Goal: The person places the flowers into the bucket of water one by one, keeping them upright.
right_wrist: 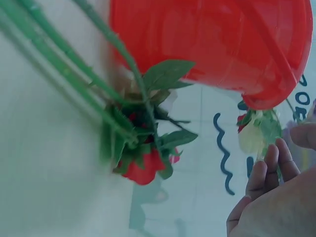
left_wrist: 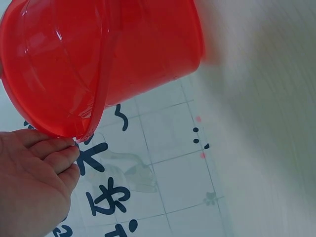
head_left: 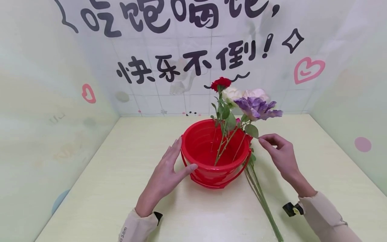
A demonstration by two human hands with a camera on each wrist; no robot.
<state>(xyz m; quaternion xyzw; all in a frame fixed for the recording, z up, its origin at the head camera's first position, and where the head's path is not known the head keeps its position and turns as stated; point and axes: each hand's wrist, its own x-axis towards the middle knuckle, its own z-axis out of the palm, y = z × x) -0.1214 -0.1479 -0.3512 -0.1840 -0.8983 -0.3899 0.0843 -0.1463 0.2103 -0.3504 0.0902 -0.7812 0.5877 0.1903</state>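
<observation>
A red plastic bucket (head_left: 208,176) stands upright on the table, its handle hanging at the front. My left hand (head_left: 164,173) rests against the bucket's left rim with fingers fairly straight; in the left wrist view its fingertips touch the outside of the rim. Inside lean artificial flowers: a red carnation (head_left: 221,84), a white bloom (head_left: 231,95) and a purple flower (head_left: 257,108). My right hand (head_left: 281,154), right of the bucket, pinches the tip of a green leaf (head_left: 252,131) between thumb and forefinger. That contact is unclear in the right wrist view.
More flower stems (head_left: 264,200) lie on the table right of the bucket, pointing toward the front edge. Their leaves and a red bloom (right_wrist: 143,170) lie behind the bucket's right side. Printed walls (head_left: 169,104) enclose the table (head_left: 127,154) at the back and sides.
</observation>
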